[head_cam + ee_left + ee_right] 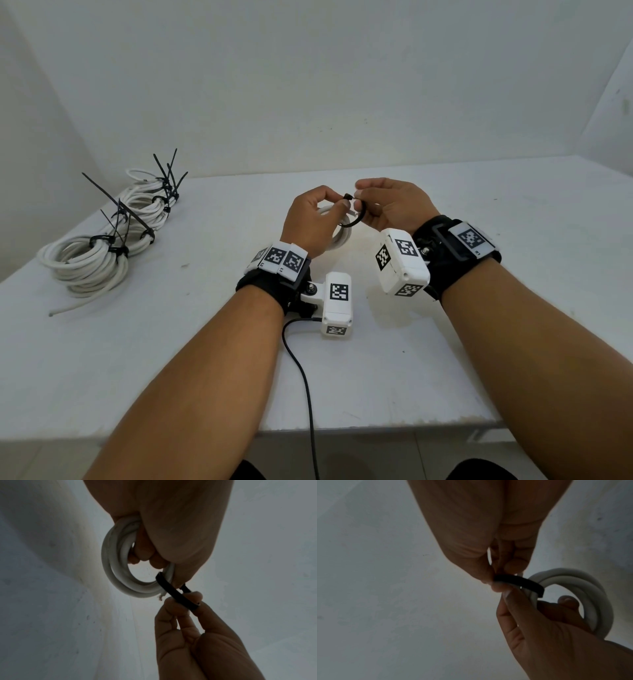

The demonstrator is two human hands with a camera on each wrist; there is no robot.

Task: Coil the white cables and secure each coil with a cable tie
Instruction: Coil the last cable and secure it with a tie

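Note:
Above the middle of the table, my left hand (337, 202) grips a small white cable coil (342, 236); its thumb and forefinger also pinch the head of a black cable tie (356, 221). The tie forms a loose loop around the coil's strands. My right hand (363, 200) pinches the tie's strap close to the head. In the left wrist view the coil (109, 568) hangs from curled fingers, with the tie (171, 591) crossing it and a bare cable end poking out. The right wrist view shows the tie (518, 581) between both thumbs and the coil (594, 596) behind.
Several tied white coils (92, 263) with black tie tails sticking up lie in a row at the table's left, reaching back to the wall (150, 198). A black cord (303, 373) runs from my left wrist over the table's front edge (376, 428).

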